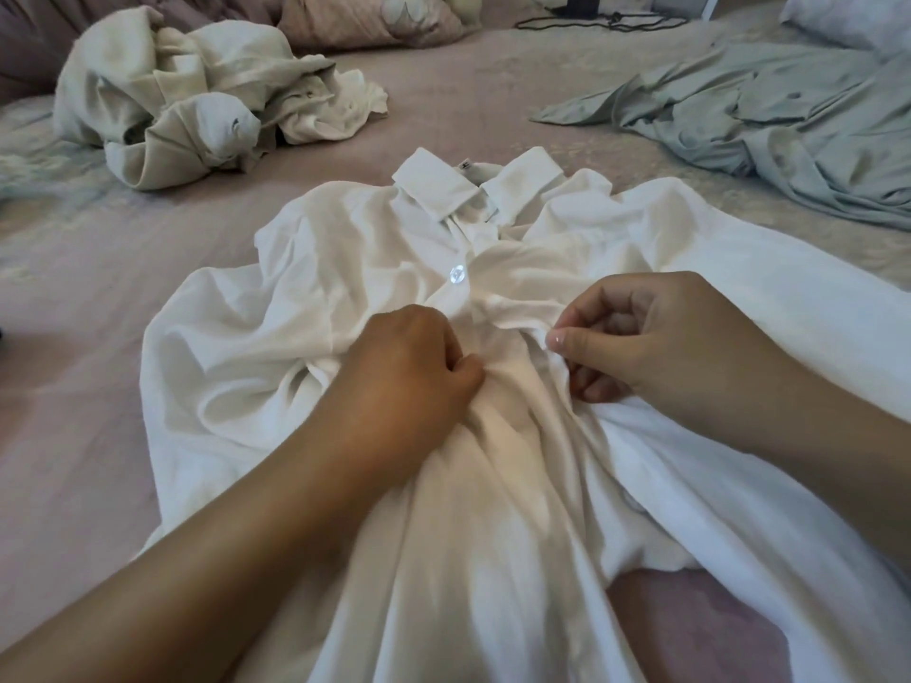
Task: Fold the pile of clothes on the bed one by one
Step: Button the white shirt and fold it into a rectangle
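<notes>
A white collared shirt [345, 268] lies rumpled, front up, in the middle of the bed, collar pointing away from me, one clear button fastened below the collar. My left hand [409, 367] grips the left edge of the shirt's front opening, fingers curled into the cloth. My right hand [636, 332] pinches the right edge of the opening between thumb and fingers, just beside the left hand. A crumpled pile of cream clothes [187, 106] sits at the back left.
A pale green garment [769, 125] is spread at the back right. The pink bed cover [74, 377] shows on the left. Pillows [365, 22] and a black cable [601, 19] lie along the far edge.
</notes>
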Demonstrator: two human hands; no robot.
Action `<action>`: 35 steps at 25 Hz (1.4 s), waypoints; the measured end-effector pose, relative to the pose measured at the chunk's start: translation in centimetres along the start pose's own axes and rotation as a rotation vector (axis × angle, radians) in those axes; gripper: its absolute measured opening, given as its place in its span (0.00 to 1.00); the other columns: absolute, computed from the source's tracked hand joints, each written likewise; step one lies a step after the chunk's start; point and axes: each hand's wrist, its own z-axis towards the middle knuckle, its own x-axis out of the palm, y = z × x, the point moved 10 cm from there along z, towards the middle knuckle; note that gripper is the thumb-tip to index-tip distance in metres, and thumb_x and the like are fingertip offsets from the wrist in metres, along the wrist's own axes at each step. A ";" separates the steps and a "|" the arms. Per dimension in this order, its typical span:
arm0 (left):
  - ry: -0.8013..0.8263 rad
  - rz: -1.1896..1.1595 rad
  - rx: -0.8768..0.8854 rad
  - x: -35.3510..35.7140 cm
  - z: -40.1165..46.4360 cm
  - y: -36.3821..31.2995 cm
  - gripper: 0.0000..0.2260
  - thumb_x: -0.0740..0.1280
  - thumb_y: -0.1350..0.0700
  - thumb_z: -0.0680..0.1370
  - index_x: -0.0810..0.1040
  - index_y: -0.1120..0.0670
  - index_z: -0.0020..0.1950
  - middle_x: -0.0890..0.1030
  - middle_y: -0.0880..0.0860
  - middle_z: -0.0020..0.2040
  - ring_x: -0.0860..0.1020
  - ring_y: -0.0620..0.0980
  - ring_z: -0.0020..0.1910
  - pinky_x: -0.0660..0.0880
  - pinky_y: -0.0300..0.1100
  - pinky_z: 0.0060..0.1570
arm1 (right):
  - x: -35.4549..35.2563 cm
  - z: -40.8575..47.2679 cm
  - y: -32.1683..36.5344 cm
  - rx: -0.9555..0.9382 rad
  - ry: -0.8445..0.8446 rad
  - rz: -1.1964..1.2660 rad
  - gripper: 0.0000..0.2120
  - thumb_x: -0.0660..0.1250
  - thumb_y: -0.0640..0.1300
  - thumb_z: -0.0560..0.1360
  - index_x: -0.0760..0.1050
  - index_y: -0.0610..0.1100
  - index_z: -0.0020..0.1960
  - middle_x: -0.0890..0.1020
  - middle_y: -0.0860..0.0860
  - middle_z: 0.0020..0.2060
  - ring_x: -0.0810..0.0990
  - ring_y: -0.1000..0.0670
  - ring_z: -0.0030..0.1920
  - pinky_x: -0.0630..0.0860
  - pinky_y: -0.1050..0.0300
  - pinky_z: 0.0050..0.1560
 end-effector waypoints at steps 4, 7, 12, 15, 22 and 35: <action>0.040 -0.361 -0.165 -1.2 -0.1 2.2 0.10 0.68 0.56 0.75 0.83 0.59 0.36 0.78 0.48 0.26 0.72 0.39 0.22 0.68 0.28 0.25 | -0.4 -0.3 0.4 -0.001 -0.033 0.097 0.04 0.72 0.36 0.71 0.80 0.38 0.38 0.83 0.43 0.30 0.80 0.51 0.30 0.80 0.59 0.35; 0.137 -0.647 -0.228 -0.7 -0.7 2.0 0.08 0.69 0.58 0.75 0.84 0.59 0.38 0.80 0.53 0.29 0.76 0.43 0.25 0.74 0.31 0.30 | -0.5 -1.0 1.9 -0.084 -0.059 0.105 0.02 0.73 0.38 0.69 0.82 0.41 0.37 0.84 0.47 0.31 0.79 0.58 0.29 0.79 0.66 0.35; 0.273 -1.125 -0.348 1.8 -2.4 0.4 0.05 0.67 0.66 0.74 0.81 0.63 0.38 0.84 0.59 0.36 0.83 0.51 0.34 0.80 0.39 0.34 | 0.1 -2.3 3.6 -0.230 -0.103 -0.071 0.06 0.75 0.41 0.68 0.82 0.50 0.35 0.83 0.58 0.31 0.79 0.62 0.31 0.72 0.72 0.35; 0.273 -1.177 -0.362 2.3 -2.8 0.2 0.04 0.68 0.66 0.73 0.80 0.63 0.39 0.84 0.60 0.36 0.84 0.52 0.34 0.81 0.41 0.34 | 0.9 -1.9 2.4 -0.141 -0.031 0.087 0.04 0.75 0.37 0.67 0.82 0.43 0.35 0.83 0.49 0.29 0.79 0.56 0.28 0.78 0.65 0.34; 0.149 -1.188 -0.362 1.7 -2.8 0.7 0.04 0.70 0.66 0.71 0.81 0.64 0.45 0.84 0.59 0.38 0.84 0.52 0.35 0.81 0.40 0.35 | 0.9 -1.4 1.0 -0.046 -0.058 0.094 0.07 0.73 0.38 0.71 0.78 0.38 0.36 0.82 0.46 0.28 0.79 0.53 0.27 0.76 0.65 0.30; 0.077 -1.119 -0.340 1.6 -2.8 1.3 0.01 0.71 0.66 0.72 0.82 0.61 0.42 0.85 0.56 0.38 0.84 0.50 0.36 0.81 0.39 0.36 | 0.7 -1.0 0.8 -0.072 -0.031 -0.014 0.05 0.69 0.39 0.74 0.77 0.42 0.39 0.81 0.48 0.28 0.77 0.51 0.26 0.77 0.58 0.31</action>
